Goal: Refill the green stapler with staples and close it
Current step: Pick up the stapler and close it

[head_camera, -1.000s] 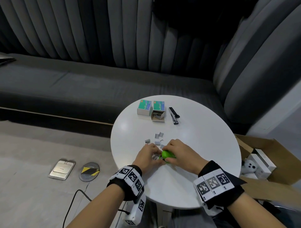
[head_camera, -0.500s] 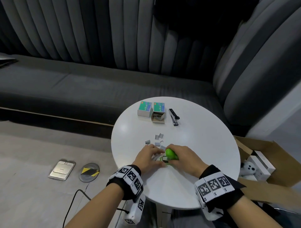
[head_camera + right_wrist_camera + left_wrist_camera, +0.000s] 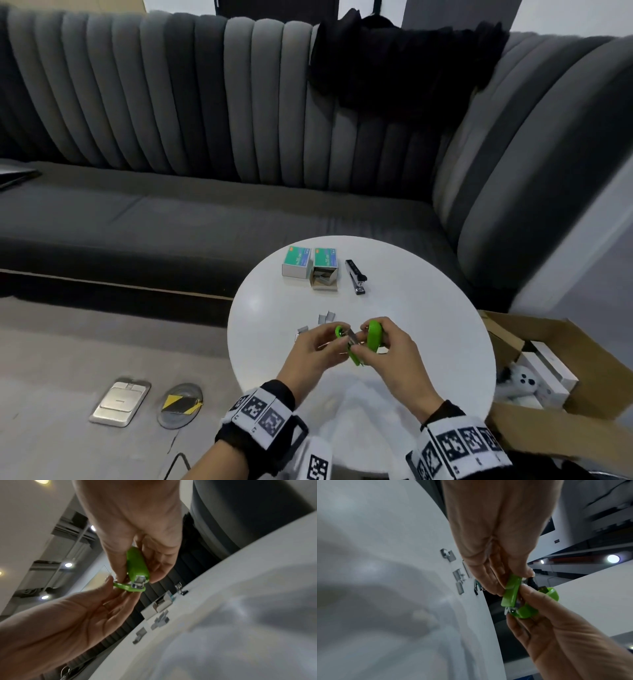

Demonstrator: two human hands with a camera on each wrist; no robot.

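The small green stapler [image 3: 373, 337] is held above the round white table [image 3: 428, 308], hinged wide open, its metal staple channel [image 3: 352, 337] bare between the two halves. My left hand [image 3: 317, 346] pinches the flat green base [image 3: 511, 591]. My right hand [image 3: 390, 349] grips the rounded green top cover [image 3: 137, 565]. Loose staple strips [image 3: 325, 317] lie on the table just beyond my hands. Two teal staple boxes stand at the far side, one closed [image 3: 296, 262] and one open [image 3: 324, 270] with staples inside.
A black stapler [image 3: 356, 275] lies right of the boxes. A grey sofa [image 3: 171, 212] wraps round the table's far side. An open cardboard box [image 3: 561, 370] with white items sits on the floor at right. A floor socket plate [image 3: 120, 402] lies at left.
Both hands have lifted the green stapler off the table. Its top cover has swung open away from the base, exposing the metal channel. My head has tilted up.
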